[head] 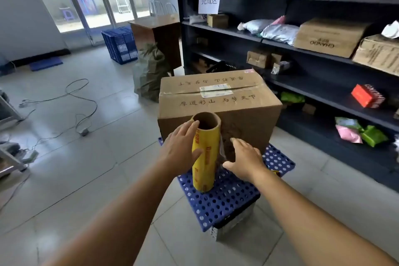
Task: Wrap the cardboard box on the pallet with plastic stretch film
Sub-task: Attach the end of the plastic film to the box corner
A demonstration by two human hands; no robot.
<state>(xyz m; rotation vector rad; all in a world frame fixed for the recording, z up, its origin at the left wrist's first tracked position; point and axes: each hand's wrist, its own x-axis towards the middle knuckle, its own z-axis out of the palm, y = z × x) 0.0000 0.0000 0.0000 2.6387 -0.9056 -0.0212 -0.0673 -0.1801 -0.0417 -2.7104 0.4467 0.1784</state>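
Note:
A taped brown cardboard box (pixel 218 101) stands on a blue perforated plastic pallet (pixel 226 201). In front of the box a yellow roll of stretch film (pixel 206 157) with a brown cardboard core stands upright on the pallet. My left hand (pixel 180 151) holds the roll from the left, thumb across its front and fingers by the core's rim. My right hand (pixel 246 162) is spread with straight fingers just right of the roll, at a loose edge of clear film against the box's front face; whether it touches the film I cannot tell.
A dark shelf unit (pixel 313 54) with parcels and boxes runs along the right. A green sack (pixel 151 71), a brown table (pixel 159 34) and blue crates (pixel 119 44) stand behind the box. Cables (pixel 79 97) lie on the tiled floor at left.

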